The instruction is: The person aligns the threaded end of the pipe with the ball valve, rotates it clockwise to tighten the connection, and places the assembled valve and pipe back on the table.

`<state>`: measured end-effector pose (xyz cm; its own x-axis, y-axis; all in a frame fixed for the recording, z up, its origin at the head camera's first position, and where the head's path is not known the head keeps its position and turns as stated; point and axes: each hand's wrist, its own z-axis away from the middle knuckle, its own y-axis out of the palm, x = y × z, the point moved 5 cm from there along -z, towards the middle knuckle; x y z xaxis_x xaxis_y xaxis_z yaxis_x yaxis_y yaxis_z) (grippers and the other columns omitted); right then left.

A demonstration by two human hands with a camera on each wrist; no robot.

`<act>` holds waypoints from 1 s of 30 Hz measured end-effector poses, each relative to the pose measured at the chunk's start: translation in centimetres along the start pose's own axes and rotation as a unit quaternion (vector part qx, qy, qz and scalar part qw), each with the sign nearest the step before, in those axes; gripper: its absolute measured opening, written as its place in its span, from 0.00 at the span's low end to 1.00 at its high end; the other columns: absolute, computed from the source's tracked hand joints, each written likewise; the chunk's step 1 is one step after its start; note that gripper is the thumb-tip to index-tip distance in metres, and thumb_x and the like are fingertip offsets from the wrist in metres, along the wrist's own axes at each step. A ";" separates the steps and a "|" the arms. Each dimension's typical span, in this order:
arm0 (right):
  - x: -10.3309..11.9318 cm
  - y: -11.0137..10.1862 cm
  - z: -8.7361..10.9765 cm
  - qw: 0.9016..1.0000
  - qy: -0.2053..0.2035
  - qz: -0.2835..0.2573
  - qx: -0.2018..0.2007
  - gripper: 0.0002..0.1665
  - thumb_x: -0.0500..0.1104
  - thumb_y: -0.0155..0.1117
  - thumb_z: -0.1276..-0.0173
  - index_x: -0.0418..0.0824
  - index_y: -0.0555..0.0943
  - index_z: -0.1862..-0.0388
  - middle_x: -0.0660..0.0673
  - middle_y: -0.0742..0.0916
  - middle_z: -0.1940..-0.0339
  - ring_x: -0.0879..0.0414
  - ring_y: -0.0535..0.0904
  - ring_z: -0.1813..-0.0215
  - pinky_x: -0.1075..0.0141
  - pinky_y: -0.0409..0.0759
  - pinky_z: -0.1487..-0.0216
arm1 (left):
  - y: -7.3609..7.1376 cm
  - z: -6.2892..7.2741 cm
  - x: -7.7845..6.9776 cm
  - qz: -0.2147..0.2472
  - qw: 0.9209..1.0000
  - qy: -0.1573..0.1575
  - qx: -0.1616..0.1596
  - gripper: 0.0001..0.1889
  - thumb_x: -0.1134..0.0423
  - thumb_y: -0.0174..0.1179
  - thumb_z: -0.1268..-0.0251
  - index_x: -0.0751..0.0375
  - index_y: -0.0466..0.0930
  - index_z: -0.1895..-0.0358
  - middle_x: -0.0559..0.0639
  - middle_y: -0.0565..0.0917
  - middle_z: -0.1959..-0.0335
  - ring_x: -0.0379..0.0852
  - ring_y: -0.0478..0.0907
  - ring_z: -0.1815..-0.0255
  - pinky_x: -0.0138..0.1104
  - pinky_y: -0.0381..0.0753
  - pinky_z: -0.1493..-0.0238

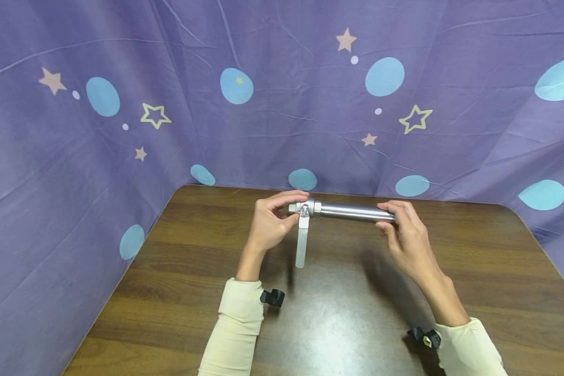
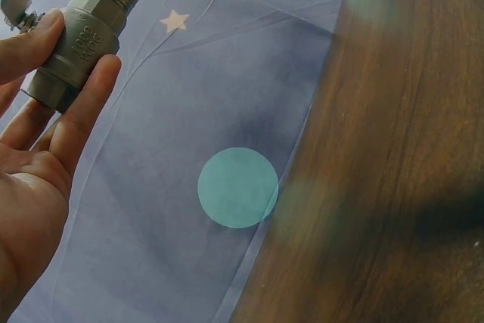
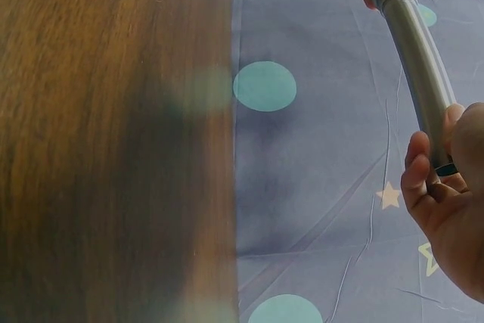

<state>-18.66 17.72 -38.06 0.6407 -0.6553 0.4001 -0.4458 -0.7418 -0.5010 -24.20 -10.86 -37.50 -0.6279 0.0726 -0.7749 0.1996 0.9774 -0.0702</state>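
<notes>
A metal ball valve [image 1: 312, 207] is joined to one end of a smooth steel pipe [image 1: 352, 212], held level above the table. My left hand [image 1: 273, 219] grips the valve body between thumb and fingers; raised lettering shows on the valve body [image 2: 82, 39] in the left wrist view. The valve's flat lever handle [image 1: 302, 243] points down toward me, at a right angle to the pipe. My right hand [image 1: 411, 237] pinches the pipe's far right end between thumb and fingers. In the right wrist view, the steel pipe [image 3: 420, 58] slants up toward the left hand.
The brown wood-grain table [image 1: 192, 292] lies below both hands. A purple curtain [image 1: 272, 130] with stars and blue dots hangs along the table's back and left edges. Black wrist mounts sit at both cream sleeves [image 1: 237, 324].
</notes>
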 end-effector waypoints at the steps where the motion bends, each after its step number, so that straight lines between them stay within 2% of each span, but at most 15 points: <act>1: 0.0 0.0 0.0 1.000 0.000 0.000 0.000 0.28 0.26 0.74 0.38 0.31 0.82 0.38 0.33 0.86 0.44 0.56 0.80 0.58 0.79 0.76 0.55 | 0.0 0.0 0.0 0.000 1.000 0.000 0.000 0.19 0.88 0.62 0.50 0.79 0.88 0.51 0.74 0.89 0.47 0.36 0.87 0.42 0.25 0.90 0.48; 6: 0.0 0.0 0.0 1.000 -0.002 -0.009 -0.002 0.27 0.28 0.74 0.38 0.32 0.83 0.38 0.33 0.86 0.43 0.52 0.81 0.53 0.77 0.76 0.54 | 0.0 0.0 0.0 0.001 1.000 -0.001 -0.001 0.19 0.88 0.62 0.50 0.79 0.88 0.52 0.74 0.89 0.47 0.36 0.87 0.43 0.23 0.89 0.51; 12: 0.1 0.1 0.1 0.999 0.013 -0.034 0.005 0.32 0.23 0.77 0.41 0.30 0.80 0.37 0.29 0.80 0.39 0.62 0.75 0.48 0.83 0.76 0.56 | -0.1 0.0 -0.1 0.002 1.000 -0.002 -0.005 0.20 0.88 0.62 0.51 0.80 0.88 0.52 0.74 0.88 0.47 0.36 0.87 0.42 0.25 0.90 0.47; 17: 0.3 0.2 0.1 0.999 0.007 -0.031 -0.004 0.31 0.19 0.76 0.44 0.28 0.78 0.41 0.28 0.78 0.41 0.64 0.71 0.53 0.82 0.74 0.62 | 0.0 0.1 0.0 0.002 1.000 -0.008 -0.004 0.20 0.88 0.62 0.50 0.80 0.88 0.51 0.74 0.88 0.46 0.36 0.87 0.42 0.28 0.91 0.46; 23: 0.3 0.2 0.1 1.000 0.007 -0.026 -0.006 0.29 0.18 0.75 0.45 0.28 0.79 0.45 0.29 0.79 0.43 0.63 0.74 0.54 0.85 0.75 0.58 | 0.0 0.1 0.0 -0.004 1.000 -0.011 -0.003 0.19 0.87 0.62 0.50 0.78 0.88 0.51 0.72 0.89 0.46 0.37 0.87 0.42 0.30 0.91 0.48; 30: 0.3 0.2 0.0 1.000 0.001 -0.019 -0.011 0.28 0.19 0.76 0.44 0.30 0.81 0.44 0.32 0.82 0.43 0.61 0.75 0.55 0.81 0.75 0.56 | 0.0 0.0 0.0 -0.004 1.000 -0.009 -0.003 0.19 0.87 0.63 0.50 0.80 0.88 0.52 0.73 0.89 0.46 0.37 0.87 0.42 0.29 0.91 0.47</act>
<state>-18.53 17.42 -38.06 0.6559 -0.6266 0.4209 -0.4339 -0.7692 -0.4690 -24.19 -10.90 -37.53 -0.6156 0.0616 -0.7857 0.1910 0.9789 -0.0729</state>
